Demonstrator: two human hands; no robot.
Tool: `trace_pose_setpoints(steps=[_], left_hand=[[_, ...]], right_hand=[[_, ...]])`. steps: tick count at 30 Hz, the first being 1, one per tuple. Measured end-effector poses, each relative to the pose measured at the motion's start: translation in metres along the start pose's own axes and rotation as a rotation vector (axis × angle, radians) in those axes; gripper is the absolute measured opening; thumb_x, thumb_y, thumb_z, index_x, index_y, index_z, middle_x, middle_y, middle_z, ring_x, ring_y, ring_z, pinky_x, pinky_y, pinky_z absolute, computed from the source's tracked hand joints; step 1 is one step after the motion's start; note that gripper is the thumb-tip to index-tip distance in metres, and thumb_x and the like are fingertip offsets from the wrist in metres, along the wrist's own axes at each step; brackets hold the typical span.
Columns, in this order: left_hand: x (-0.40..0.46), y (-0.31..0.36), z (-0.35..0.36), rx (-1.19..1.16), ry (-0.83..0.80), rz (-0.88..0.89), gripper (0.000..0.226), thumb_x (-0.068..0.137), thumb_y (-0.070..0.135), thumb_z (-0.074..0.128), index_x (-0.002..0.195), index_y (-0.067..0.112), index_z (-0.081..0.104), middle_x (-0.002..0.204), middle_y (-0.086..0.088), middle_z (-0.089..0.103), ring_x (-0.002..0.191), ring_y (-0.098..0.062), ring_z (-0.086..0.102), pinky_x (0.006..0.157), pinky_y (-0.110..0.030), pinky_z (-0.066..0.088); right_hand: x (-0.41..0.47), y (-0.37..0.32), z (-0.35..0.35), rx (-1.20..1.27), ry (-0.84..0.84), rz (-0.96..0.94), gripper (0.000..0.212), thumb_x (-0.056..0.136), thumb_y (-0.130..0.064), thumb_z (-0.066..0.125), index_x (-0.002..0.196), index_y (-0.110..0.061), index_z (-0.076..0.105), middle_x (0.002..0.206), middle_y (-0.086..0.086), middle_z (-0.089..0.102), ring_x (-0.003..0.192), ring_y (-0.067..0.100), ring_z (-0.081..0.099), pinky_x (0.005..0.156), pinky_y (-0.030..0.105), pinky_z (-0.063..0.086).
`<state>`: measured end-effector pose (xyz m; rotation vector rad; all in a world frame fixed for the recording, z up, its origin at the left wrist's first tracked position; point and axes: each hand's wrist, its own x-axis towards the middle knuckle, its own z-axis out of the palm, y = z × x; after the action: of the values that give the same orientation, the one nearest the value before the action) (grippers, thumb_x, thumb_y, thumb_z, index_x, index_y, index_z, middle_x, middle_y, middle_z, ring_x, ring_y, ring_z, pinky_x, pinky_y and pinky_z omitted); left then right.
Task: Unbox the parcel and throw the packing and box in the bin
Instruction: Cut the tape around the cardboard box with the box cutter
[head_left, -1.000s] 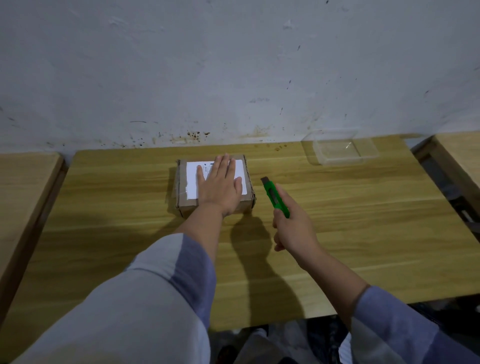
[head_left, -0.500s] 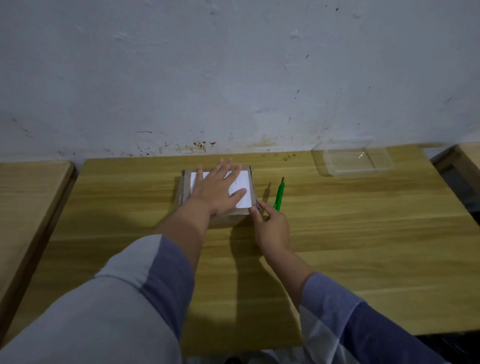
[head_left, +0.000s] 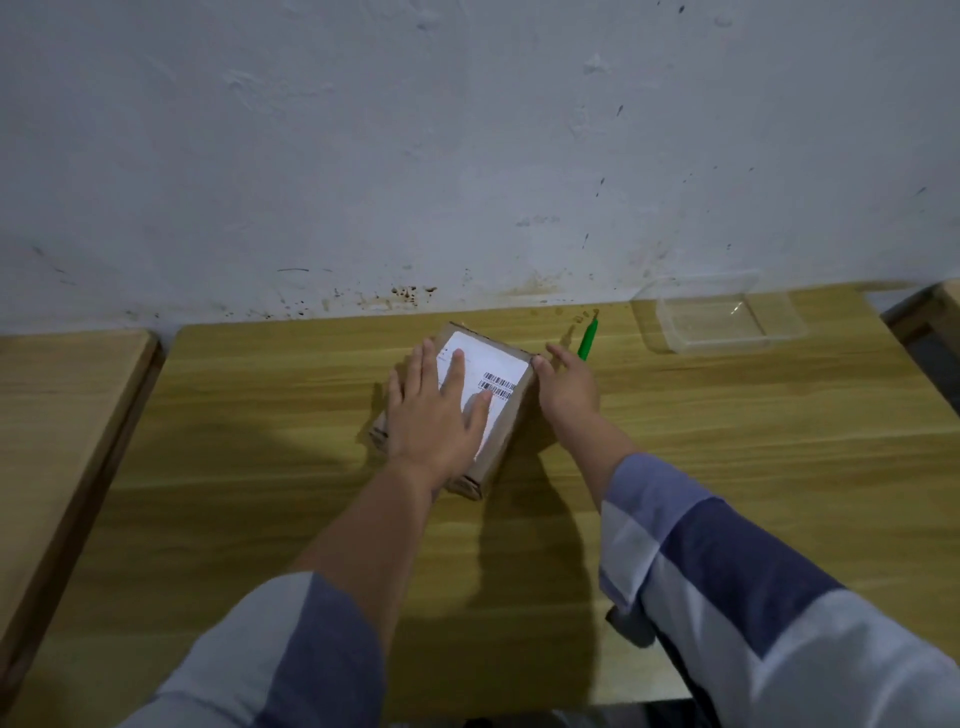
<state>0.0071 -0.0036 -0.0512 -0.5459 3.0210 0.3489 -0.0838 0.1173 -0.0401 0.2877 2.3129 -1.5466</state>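
From my head camera, a stained, whitewashed wall rises behind the light wooden desk (head_left: 727, 467), with another wooden top at each side of it. Toward the desk's back edge, about midway along, sits the small brown cardboard parcel with a white barcode label (head_left: 498, 371), turned at an angle so one corner points at the wall. It looks unopened, its flaps flat.

My left hand (head_left: 436, 410) lies flat on the parcel's top, fingers spread and straight over the label, pressing rather than gripping. My right hand (head_left: 569, 387) is against the parcel's right side, thumb at the top edge and fingers relaxed; it holds nothing. Just beyond its fingers, near the back edge, lies the slim green plastic box cutter (head_left: 588, 339), apart from the parcel. Farther along toward the back right corner stands an empty clear plastic tub (head_left: 722, 322).

What could go wrong, as I judge it: the parcel is light and only pinned from above, so a push on its side could slide it on the smooth wood against the wall or into the cutter. I cannot tell whether the cutter's blade is out; reaching for it blind could nick my fingers. Cutting with my left hand spread across the label puts those fingers in the blade's path, and a deep cut could damage the contents. No bin is in view.
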Motion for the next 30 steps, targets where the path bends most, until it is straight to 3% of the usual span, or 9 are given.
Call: trace_pose_setpoints(steps=[3, 5, 7, 9, 13, 17, 22, 28, 30], left_hand=[[-0.009, 0.011, 0.007, -0.013, 0.038, -0.106, 0.065, 0.097, 0.053, 0.014, 0.153, 0.023, 0.002, 0.161, -0.01, -0.006, 0.148, -0.023, -0.011, 0.12, -0.047, -0.003], [-0.015, 0.017, 0.011, -0.031, 0.053, -0.173, 0.064, 0.097, 0.051, 0.016, 0.153, 0.022, 0.002, 0.161, -0.01, -0.006, 0.148, -0.023, -0.011, 0.12, -0.048, -0.003], [-0.02, 0.023, 0.013, -0.055, 0.062, -0.223, 0.064, 0.097, 0.051, 0.016, 0.153, 0.022, 0.003, 0.161, -0.011, -0.007, 0.148, -0.024, -0.012, 0.12, -0.049, -0.004], [-0.024, 0.028, 0.013, -0.069, 0.071, -0.249, 0.065, 0.097, 0.05, 0.017, 0.153, 0.02, 0.003, 0.161, -0.011, -0.006, 0.148, -0.025, -0.012, 0.119, -0.049, -0.005], [-0.027, 0.024, 0.012, -0.032, 0.018, -0.166, 0.067, 0.096, 0.054, 0.014, 0.153, 0.022, 0.0, 0.161, -0.005, -0.01, 0.147, -0.021, -0.015, 0.117, -0.055, -0.008], [-0.031, 0.008, 0.005, 0.054, -0.096, 0.14, 0.068, 0.092, 0.064, 0.011, 0.151, 0.033, -0.003, 0.16, 0.006, -0.016, 0.147, -0.015, -0.018, 0.112, -0.06, -0.011], [-0.04, -0.028, -0.008, 0.21, -0.148, 0.49, 0.074, 0.085, 0.074, 0.009, 0.148, 0.04, -0.009, 0.159, 0.01, -0.016, 0.143, -0.01, -0.022, 0.117, -0.059, -0.002], [-0.034, -0.039, -0.007, 0.289, -0.15, 0.573, 0.086, 0.074, 0.081, 0.005, 0.148, 0.04, -0.008, 0.159, 0.008, -0.013, 0.146, -0.014, -0.017, 0.117, -0.056, -0.004], [-0.033, -0.039, 0.001, 0.295, -0.092, 0.562, 0.088, 0.073, 0.083, 0.0, 0.149, 0.037, -0.003, 0.16, 0.005, -0.002, 0.146, -0.016, -0.01, 0.116, -0.058, 0.003]], right_hand=[[-0.01, 0.0, -0.005, 0.035, -0.058, -0.024, 0.059, 0.097, -0.026, 0.05, 0.15, -0.027, 0.024, 0.155, 0.006, 0.032, 0.138, 0.031, 0.036, 0.109, 0.042, 0.037], [-0.018, 0.007, -0.009, 0.059, -0.08, 0.011, 0.06, 0.098, -0.026, 0.046, 0.151, -0.028, 0.017, 0.145, 0.007, 0.043, 0.125, 0.033, 0.049, 0.101, 0.045, 0.045], [-0.03, 0.015, -0.014, 0.102, -0.103, 0.087, 0.046, 0.101, -0.023, 0.038, 0.146, -0.022, 0.029, 0.097, 0.007, 0.06, 0.077, 0.025, 0.061, 0.072, 0.039, 0.054], [-0.043, 0.021, -0.02, 0.176, -0.13, 0.142, 0.036, 0.103, -0.02, 0.031, 0.137, -0.018, 0.041, 0.07, 0.005, 0.048, 0.053, 0.017, 0.048, 0.057, 0.034, 0.047], [-0.07, 0.027, -0.035, 0.171, -0.165, 0.115, 0.038, 0.103, -0.017, 0.031, 0.14, -0.02, 0.04, 0.069, 0.004, 0.055, 0.06, 0.014, 0.048, 0.058, 0.026, 0.04], [-0.082, 0.029, -0.042, 0.166, -0.228, 0.167, 0.038, 0.103, -0.019, 0.032, 0.139, -0.021, 0.042, 0.072, 0.002, 0.061, 0.058, 0.012, 0.045, 0.057, 0.026, 0.033], [-0.082, 0.032, -0.04, 0.254, -0.171, 0.182, 0.036, 0.101, -0.012, 0.037, 0.133, -0.017, 0.051, 0.078, 0.001, 0.057, 0.056, 0.016, 0.047, 0.056, 0.028, 0.042], [-0.078, 0.032, -0.032, 0.187, -0.185, 0.124, 0.032, 0.102, -0.014, 0.033, 0.125, -0.014, 0.055, 0.079, 0.0, 0.058, 0.054, 0.015, 0.047, 0.055, 0.026, 0.038], [-0.078, 0.031, -0.029, 0.179, -0.191, 0.123, 0.033, 0.102, -0.015, 0.032, 0.127, -0.015, 0.054, 0.08, 0.0, 0.057, 0.056, 0.015, 0.048, 0.056, 0.026, 0.039]])
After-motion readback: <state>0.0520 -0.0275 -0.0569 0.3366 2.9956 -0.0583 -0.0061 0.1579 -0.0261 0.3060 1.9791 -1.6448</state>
